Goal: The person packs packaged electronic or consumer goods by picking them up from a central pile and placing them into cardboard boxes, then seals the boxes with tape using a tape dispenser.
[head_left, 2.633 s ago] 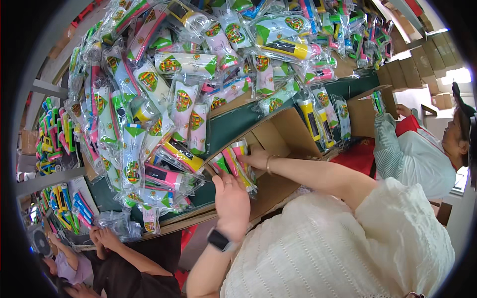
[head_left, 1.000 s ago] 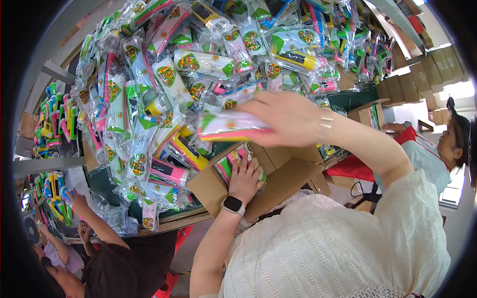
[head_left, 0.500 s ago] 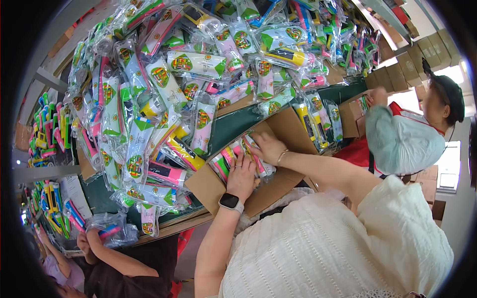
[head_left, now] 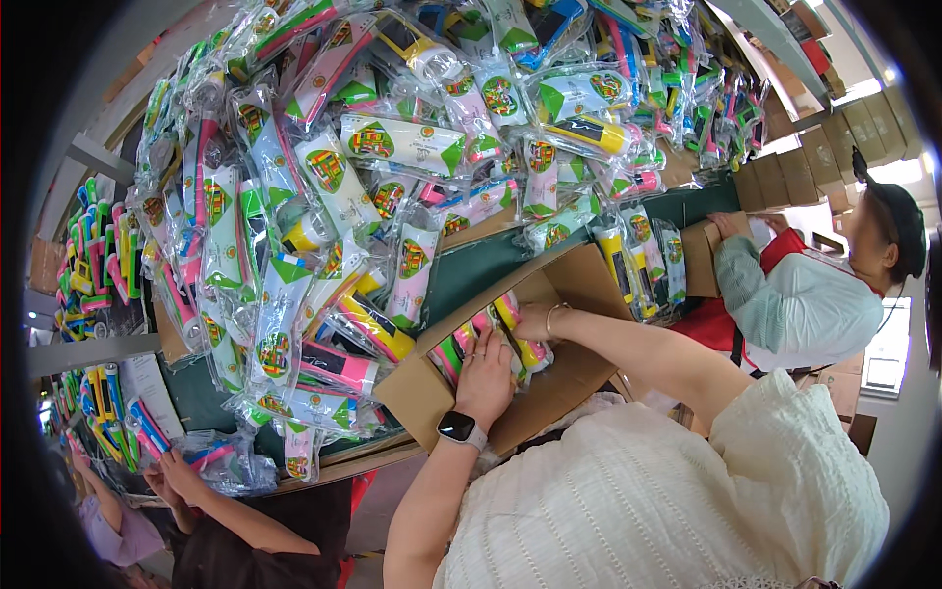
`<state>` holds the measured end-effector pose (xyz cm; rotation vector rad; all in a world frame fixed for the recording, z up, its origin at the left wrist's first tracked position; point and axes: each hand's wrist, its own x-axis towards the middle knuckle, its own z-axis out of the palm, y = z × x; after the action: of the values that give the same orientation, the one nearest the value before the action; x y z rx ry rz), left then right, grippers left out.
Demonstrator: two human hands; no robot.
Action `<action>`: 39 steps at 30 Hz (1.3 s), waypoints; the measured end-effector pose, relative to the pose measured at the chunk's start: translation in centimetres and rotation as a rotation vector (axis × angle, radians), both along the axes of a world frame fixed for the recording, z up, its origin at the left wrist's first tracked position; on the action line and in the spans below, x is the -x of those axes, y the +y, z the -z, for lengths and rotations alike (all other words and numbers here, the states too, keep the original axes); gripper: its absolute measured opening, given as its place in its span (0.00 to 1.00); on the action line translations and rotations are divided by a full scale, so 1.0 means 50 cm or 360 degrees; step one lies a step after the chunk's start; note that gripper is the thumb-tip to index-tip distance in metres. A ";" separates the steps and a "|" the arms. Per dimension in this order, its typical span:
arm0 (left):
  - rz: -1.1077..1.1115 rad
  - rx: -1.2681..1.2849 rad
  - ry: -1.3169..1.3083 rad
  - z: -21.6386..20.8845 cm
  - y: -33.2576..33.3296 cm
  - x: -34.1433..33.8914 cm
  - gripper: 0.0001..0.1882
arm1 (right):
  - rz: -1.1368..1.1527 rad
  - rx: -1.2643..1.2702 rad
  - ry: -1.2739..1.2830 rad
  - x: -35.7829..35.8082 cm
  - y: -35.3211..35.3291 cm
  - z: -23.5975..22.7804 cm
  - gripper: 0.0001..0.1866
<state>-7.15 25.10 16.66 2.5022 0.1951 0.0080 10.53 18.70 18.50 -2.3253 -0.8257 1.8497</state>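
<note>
We see several clear-bagged packets (head_left: 449,357) side by side inside a cardboard carton (head_left: 410,404), their pink, green and yellow parts showing through the film. The left hand (head_left: 486,378) lies over them palm down, fingers extended and a little apart; we see no grip around any one packet. The right hand (head_left: 536,322) reaches in beside the yellow-ended packet (head_left: 509,310) on the right of the row. Its fingertips are hidden, so we cannot tell whether they pinch it or merely touch.

The carton sits askew at the near edge of the green table (head_left: 461,278); what bears its near side is out of sight. Just beyond its left wall, a heap of similar packets (head_left: 348,191) spreads left and far. More packets (head_left: 628,263) stand just right of the carton. Farther right, a co-worker (head_left: 800,285) handles a smaller carton (head_left: 701,257); at near left, another person's hands (head_left: 175,476) hold a blue-and-pink piece (head_left: 149,430).

Risks, in our judgement: slick film could let packets slide or lean over if the left hand lifts unevenly; a loose bag edge could catch on the fingers; pressing near the rim could tip the carton if its near side is poorly supported; a nudge from the carton could make the heap slump.
</note>
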 end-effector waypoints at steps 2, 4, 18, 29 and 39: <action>-0.0015 0.0006 0.0016 0.004 0.005 0.003 0.22 | -0.0477 -0.0096 -0.0534 0.022 0.011 -0.020 0.26; -0.0043 0.0062 0.0002 0.003 -0.003 0.006 0.21 | -0.0509 -0.0095 -0.0590 0.048 -0.008 -0.025 0.26; 0.0455 -0.0045 0.0593 -0.034 -0.033 -0.118 0.18 | -0.1381 -0.1942 -0.0667 -0.035 0.208 -0.236 0.07; 0.0300 -0.0210 -0.0109 0.058 -0.057 -0.087 0.18 | -0.1803 -0.1447 -0.1126 0.000 0.305 -0.104 0.13; 0.0239 0.0102 -0.0293 0.034 -0.041 -0.056 0.16 | 0.0251 -0.0033 0.0435 -0.043 -0.081 -0.190 0.33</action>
<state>-4.36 23.06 14.98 2.4292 -0.0679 0.1671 12.68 14.66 27.98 -1.9974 -0.6054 2.0155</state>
